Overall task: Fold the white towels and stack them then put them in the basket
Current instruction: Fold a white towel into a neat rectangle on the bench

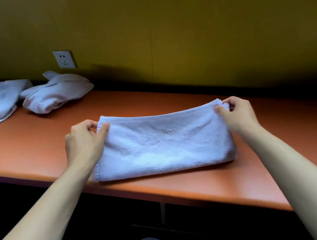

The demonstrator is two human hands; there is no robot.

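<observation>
A folded white terry-cloth towel (161, 142) is held flat on the orange laminate counter (206, 185).
Its far corners are pinched by the left hand (83, 140) and right hand (236, 113). Two crumpled white towels (29, 95) are seen far left, beneath a white wall socket (64, 59).
</observation>
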